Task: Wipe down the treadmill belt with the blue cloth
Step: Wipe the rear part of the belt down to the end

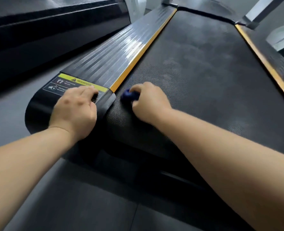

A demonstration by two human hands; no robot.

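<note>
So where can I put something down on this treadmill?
The belt is bare ahead of the right hand, between the yellow strips. The ribbed left rail is free beyond the warning sticker. The near left corner is crowded: the left hand rests by the sticker and the right hand grips the blue cloth.

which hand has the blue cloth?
Right hand grips the blue cloth on the belt; left hand just rests on the side rail by the warning sticker.

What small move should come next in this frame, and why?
Probably slide the right hand and its bunched blue cloth rightward across the belt: the cloth sits at the near-left corner, and the left hand rests on the side rail.
</note>
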